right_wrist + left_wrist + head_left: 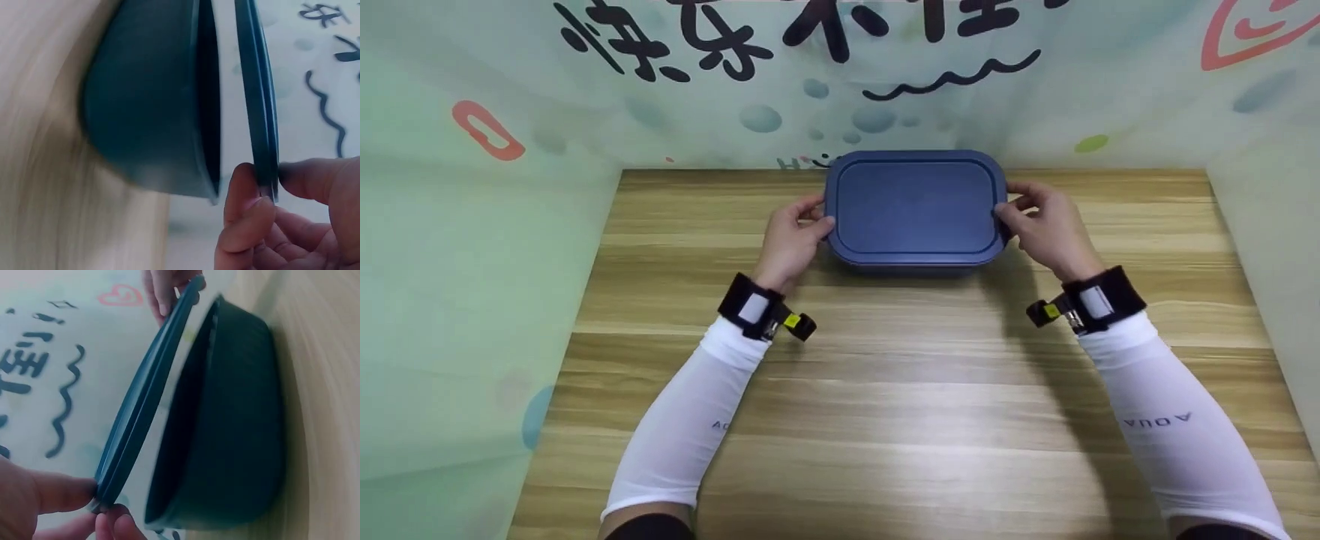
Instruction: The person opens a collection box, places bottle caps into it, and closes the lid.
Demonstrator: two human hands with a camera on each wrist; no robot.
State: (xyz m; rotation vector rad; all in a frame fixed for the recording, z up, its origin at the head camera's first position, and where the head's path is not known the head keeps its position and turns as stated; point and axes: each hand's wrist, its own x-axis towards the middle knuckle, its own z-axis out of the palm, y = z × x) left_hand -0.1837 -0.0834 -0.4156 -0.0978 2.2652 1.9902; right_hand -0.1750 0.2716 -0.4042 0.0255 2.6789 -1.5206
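Observation:
A dark blue rectangular lid [915,206] with rounded corners is raised over a matching deep box [915,271]. In the left wrist view a gap shows between the lid [140,399] and the rim of the box [236,410]. My left hand [791,244] pinches the lid's left end, thumb on top and fingers below. At the opposite end my right hand [1054,229] pinches it the same way, as the right wrist view also shows. The box stands on the table under the lid. Its inside is dark, so any contents cannot be made out.
The wood-grain table [885,420] carries the box near its back edge. Just behind rises a pale green printed backdrop [697,127] with black lettering. Similar pale walls line the left and right sides.

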